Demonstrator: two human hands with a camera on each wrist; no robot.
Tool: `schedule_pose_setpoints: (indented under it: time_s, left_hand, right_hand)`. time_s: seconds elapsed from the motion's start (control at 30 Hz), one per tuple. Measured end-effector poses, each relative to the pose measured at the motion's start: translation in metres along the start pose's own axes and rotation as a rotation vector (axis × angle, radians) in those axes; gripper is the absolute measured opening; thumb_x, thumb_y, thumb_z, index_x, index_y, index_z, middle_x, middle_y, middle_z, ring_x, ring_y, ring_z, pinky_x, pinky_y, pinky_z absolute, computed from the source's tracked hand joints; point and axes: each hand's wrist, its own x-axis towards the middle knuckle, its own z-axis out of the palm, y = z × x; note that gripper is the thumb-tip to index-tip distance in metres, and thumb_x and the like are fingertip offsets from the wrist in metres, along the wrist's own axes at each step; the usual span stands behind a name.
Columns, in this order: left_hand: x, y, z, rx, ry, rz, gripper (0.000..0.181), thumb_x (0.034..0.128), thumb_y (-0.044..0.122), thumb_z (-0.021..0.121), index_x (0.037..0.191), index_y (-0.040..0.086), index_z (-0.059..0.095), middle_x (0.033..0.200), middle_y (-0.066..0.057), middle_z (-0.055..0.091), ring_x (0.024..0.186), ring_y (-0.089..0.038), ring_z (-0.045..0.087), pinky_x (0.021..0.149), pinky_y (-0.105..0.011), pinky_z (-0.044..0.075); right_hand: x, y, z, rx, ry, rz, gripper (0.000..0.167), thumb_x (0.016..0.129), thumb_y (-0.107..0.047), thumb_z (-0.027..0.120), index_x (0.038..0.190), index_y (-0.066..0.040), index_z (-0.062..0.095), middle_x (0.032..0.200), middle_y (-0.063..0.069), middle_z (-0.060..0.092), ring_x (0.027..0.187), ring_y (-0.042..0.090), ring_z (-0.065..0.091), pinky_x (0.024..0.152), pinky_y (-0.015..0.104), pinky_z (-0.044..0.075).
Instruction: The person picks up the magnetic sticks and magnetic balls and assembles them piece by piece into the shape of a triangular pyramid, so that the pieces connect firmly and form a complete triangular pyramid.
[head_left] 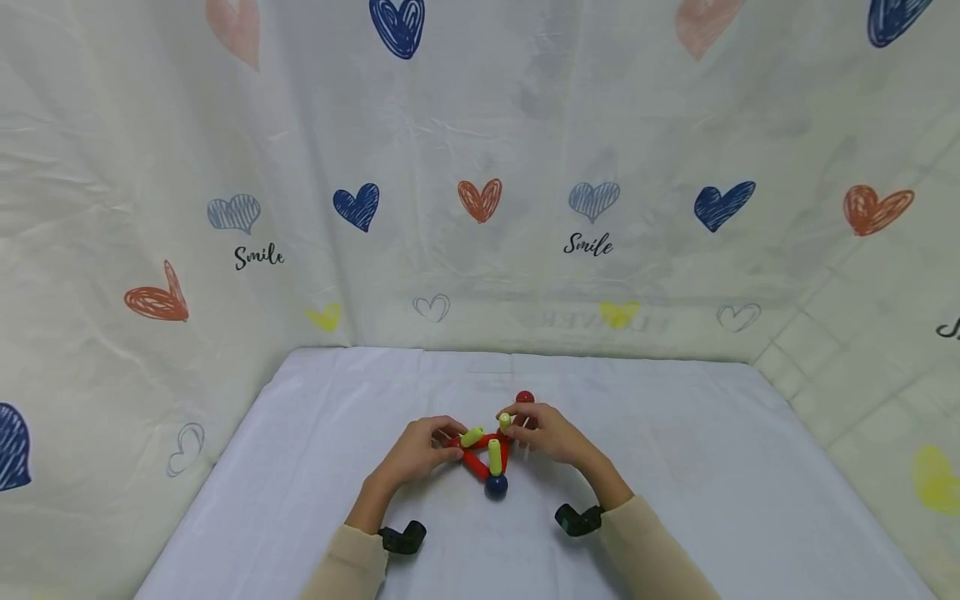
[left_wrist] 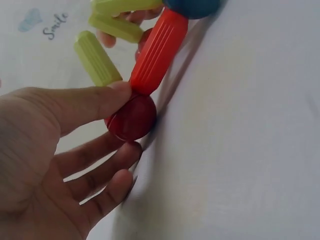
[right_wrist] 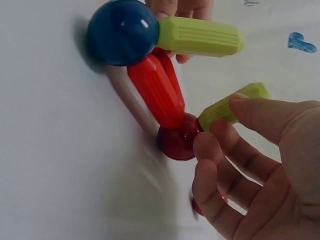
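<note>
Three red rods, one of them a red rod (left_wrist: 159, 52), form a triangle flat on the table with balls at its corners. The front corner is a blue ball (head_left: 496, 487) bearing an upright lime-green rod (right_wrist: 200, 36). At the left corner my left hand (head_left: 422, 448) holds a dark red ball (left_wrist: 134, 119), thumb on top and fingers around its far side. A leaning lime-green rod (left_wrist: 97, 59) rises from that ball. My right hand (head_left: 553, 433) pinches another lime-green rod (right_wrist: 217, 111) by thumb and forefinger; its lower end meets the right corner's dark red ball (right_wrist: 176, 142).
A separate red ball (head_left: 525, 397) lies just beyond my right hand. White cloth covers the table (head_left: 675, 483). A pale curtain (head_left: 510, 133) printed with hearts hangs behind the table's back edge and along its sides.
</note>
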Motion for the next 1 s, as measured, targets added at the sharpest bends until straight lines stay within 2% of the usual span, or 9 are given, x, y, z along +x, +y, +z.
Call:
schedule_pose_setpoints:
  time_s: [0.17,0.37,0.47,0.63,1.0]
  left_hand:
    - [0.0,0.0,0.0,0.014,0.095,-0.047,0.025,0.0904,0.02,0.078,0.114,0.023,0.072,0.107,0.0,0.071,0.089,-0.015,0.063,0.079,-0.034,0.053]
    - [0.001,0.0,0.002,0.048,0.161,-0.086,0.024,0.0902,0.023,0.079,0.114,0.023,0.074,0.089,0.002,0.067,0.076,-0.014,0.058,0.065,-0.028,0.048]
    - [0.002,0.001,0.003,0.053,0.169,-0.094,0.025,0.0909,0.023,0.078,0.116,0.023,0.074,0.084,0.002,0.065,0.075,-0.015,0.057,0.063,-0.027,0.047]
    - [0.003,-0.001,0.005,0.062,0.163,-0.082,0.025,0.0928,0.022,0.076,0.118,0.025,0.073,0.086,0.003,0.065,0.077,-0.014,0.057,0.066,-0.026,0.048]
    - [0.004,-0.001,0.008,0.076,0.175,-0.064,0.024,0.0935,0.022,0.075,0.117,0.028,0.074,0.087,0.005,0.066,0.078,-0.013,0.057,0.067,-0.026,0.049]
  right_hand:
    - [-0.002,0.001,0.004,-0.026,-0.003,0.002,0.029,0.099,-0.022,0.068,0.127,-0.012,0.069,0.095,0.003,0.065,0.081,0.021,0.063,0.067,0.028,0.055]
    - [-0.005,0.0,0.009,-0.068,0.031,-0.01,0.026,0.097,-0.023,0.07,0.122,-0.017,0.071,0.092,0.0,0.065,0.08,0.017,0.06,0.065,0.026,0.052]
    - [-0.006,0.0,0.011,-0.092,0.041,-0.019,0.024,0.096,-0.025,0.072,0.12,-0.02,0.072,0.09,-0.002,0.065,0.08,0.016,0.058,0.064,0.025,0.051]
    - [-0.006,0.0,0.015,-0.126,0.044,-0.029,0.023,0.095,-0.027,0.073,0.117,-0.021,0.073,0.087,-0.004,0.063,0.078,0.015,0.057,0.064,0.024,0.05]
    - [-0.009,0.001,0.017,-0.127,0.035,-0.025,0.023,0.096,-0.027,0.073,0.117,-0.02,0.072,0.082,-0.004,0.061,0.076,0.013,0.055,0.064,0.023,0.048]
